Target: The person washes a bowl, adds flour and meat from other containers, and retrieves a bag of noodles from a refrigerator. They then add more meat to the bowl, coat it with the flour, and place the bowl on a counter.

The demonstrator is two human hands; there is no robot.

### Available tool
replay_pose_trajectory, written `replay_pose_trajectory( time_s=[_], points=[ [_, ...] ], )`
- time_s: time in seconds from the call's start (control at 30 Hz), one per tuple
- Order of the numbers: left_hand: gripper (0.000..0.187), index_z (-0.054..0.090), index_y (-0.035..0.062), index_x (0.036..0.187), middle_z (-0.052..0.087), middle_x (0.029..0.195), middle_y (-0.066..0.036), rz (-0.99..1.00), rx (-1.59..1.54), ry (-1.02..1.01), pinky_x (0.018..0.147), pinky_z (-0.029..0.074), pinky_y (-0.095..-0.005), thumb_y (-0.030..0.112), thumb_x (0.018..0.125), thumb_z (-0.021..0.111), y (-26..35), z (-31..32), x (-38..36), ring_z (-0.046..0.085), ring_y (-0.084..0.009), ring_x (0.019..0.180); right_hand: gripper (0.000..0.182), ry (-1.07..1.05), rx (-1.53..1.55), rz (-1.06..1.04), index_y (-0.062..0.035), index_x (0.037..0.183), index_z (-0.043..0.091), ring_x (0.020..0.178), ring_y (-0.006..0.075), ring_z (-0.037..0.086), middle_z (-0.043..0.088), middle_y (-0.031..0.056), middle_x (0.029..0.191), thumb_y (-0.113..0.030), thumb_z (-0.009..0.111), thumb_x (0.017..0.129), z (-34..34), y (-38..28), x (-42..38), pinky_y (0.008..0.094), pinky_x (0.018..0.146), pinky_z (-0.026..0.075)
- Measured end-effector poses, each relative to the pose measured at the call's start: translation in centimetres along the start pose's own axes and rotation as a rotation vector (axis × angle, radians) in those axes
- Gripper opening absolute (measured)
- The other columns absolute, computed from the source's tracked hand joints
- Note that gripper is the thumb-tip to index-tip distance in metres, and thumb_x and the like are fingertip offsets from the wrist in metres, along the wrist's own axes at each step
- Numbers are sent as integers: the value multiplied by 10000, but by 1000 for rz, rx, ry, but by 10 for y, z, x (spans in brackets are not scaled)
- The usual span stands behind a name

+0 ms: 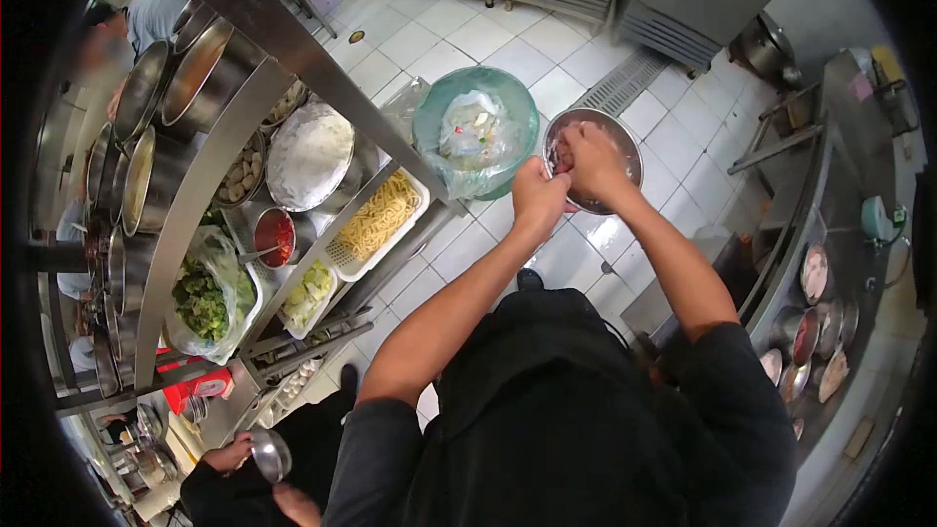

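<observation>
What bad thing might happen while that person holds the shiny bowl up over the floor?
1. The metal bowl has no counter under it, only tiled floor. The left hand holds its rim while the right hand works inside, so a slip might tip or drop it.
2. The green-lined bin sits right beside the bowl; bits could fall in, or onto the floor, making it slippery.
3. Another person's hand with a small bowl is close by; a bump seems possible.

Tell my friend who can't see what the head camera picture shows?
Seen from above, a person's left hand and right hand work over a metal bowl beside a lined green bin. Left, a counter holds a noodle tray and greens.
</observation>
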State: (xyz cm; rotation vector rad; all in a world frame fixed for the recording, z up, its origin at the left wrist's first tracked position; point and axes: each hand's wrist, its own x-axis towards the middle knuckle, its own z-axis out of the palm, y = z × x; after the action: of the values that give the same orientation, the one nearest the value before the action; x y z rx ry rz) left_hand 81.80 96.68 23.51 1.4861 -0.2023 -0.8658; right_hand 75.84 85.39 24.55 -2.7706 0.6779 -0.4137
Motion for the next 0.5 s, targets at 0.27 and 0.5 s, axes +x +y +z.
replay_pose_trajectory(
  time_s=[0.27, 0.5],
  points=[
    [240, 360, 64, 691, 464, 688, -43, -72, 120, -146, 449, 593, -363, -40, 757, 566, -29, 12, -6, 595, -184, 570, 271, -286, 31, 127, -93, 929, 652, 894, 390, 603, 594, 181, 1043, -117, 673, 660, -31, 11, -41, 568, 787, 429],
    [240, 346, 61, 707, 454, 710, -62, -100, 138, -360, 457, 599, -364, -62, 741, 548, -40, 106, -12, 574, -186, 558, 315, 53, -32, 433, -41, 968, 558, 827, 403, 595, 578, 200, 891, -8, 643, 666, -34, 127, -98, 467, 720, 509]
  ],
)
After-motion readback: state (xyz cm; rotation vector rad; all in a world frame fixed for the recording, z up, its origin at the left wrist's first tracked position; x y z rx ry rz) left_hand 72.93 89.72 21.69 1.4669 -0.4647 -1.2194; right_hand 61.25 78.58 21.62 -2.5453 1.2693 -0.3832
